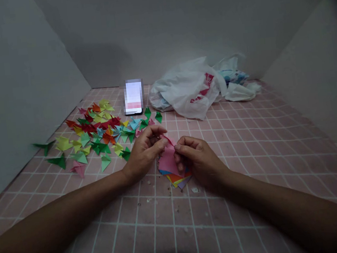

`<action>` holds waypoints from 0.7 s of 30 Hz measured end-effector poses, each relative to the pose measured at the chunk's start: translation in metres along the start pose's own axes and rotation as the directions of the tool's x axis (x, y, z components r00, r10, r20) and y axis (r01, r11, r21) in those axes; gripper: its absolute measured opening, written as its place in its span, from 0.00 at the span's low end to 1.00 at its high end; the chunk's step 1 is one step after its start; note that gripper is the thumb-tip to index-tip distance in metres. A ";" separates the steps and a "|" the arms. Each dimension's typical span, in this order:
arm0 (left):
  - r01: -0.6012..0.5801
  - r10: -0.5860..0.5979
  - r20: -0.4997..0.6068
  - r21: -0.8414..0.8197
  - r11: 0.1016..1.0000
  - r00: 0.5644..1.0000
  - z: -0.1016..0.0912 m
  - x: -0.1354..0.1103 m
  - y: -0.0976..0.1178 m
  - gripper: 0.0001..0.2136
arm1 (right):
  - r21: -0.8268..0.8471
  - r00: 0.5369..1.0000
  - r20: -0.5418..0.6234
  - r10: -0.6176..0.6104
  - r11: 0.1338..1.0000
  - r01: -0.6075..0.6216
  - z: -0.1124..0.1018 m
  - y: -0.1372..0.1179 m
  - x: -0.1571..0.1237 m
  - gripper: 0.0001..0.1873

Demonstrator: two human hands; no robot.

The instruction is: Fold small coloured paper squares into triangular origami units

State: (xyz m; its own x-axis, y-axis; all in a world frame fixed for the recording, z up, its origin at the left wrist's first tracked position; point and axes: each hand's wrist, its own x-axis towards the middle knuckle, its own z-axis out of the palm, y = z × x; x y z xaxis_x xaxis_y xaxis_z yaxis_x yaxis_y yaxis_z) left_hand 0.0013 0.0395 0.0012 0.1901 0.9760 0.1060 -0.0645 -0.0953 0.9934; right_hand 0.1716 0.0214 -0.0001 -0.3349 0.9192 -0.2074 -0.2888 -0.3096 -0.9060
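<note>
Between my two hands is a small folded piece of pink paper (169, 141). My left hand (146, 146) pinches its left side between thumb and fingers. From the other side my right hand (195, 153) grips it with thumb and forefinger, the remaining fingers curled in. Directly beneath lies a fanned stack of coloured paper (176, 178), pink on top, with blue, orange, yellow and lilac edges showing. Part of the folded piece is hidden by my fingers. Left of my hands, many folded paper cranes (97, 129) in red, green, yellow, blue and pink are spread out.
A phone (133, 97) with a lit, blurred screen stands behind the cranes. White plastic bags (188, 86) lie by the back wall, one with red print. The surface is a pink checked cloth (248, 146) with small scraps near the stack. Grey walls enclose three sides.
</note>
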 end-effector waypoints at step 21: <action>0.210 -0.212 0.007 -0.161 0.964 0.977 0.005 0.001 -0.009 0.16 | -0.097 0.999 -0.002 0.032 0.995 -0.033 0.000 0.001 0.000 0.15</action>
State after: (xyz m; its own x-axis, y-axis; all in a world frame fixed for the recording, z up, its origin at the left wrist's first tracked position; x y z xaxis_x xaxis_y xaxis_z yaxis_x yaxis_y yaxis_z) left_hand 0.0068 0.0403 -0.0078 0.2062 0.9727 -0.1066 -0.1801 0.1448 0.9729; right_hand 0.1710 0.0209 -0.0008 -0.3419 0.9092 -0.2376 -0.1889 -0.3142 -0.9304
